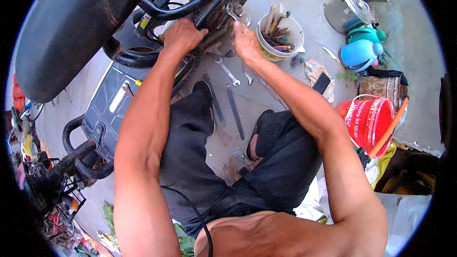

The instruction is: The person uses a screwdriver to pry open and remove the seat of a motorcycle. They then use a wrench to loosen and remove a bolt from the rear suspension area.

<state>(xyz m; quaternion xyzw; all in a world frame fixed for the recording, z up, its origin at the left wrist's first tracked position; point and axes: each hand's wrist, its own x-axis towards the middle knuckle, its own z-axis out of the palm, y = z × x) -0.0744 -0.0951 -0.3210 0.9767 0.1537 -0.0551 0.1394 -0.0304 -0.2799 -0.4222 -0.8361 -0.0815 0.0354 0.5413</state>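
Note:
A black electric scooter [81, 33] lies tilted in front of me, its seat at the upper left and its rear wheel area at the top. My right hand [245, 40] is closed round a wrench [232, 12], whose ring end is against the wheel hub. My left hand [183, 35] sits beside the black frame tube [173, 13], thumb toward the wheel; its fingers curl in, and what they hold is hidden. On the floor below lie an open-end wrench [227, 71], another metal tool [247, 73] and two dark flat bars [234, 112].
Right of the wheel stands a white bucket [301, 43] of tools. Farther right are a lidded metal pot [335, 14], a blue jug [357, 54], a red bucket [366, 121] and a phone [321, 84] on a cloth. Clutter [57, 209] fills the lower left.

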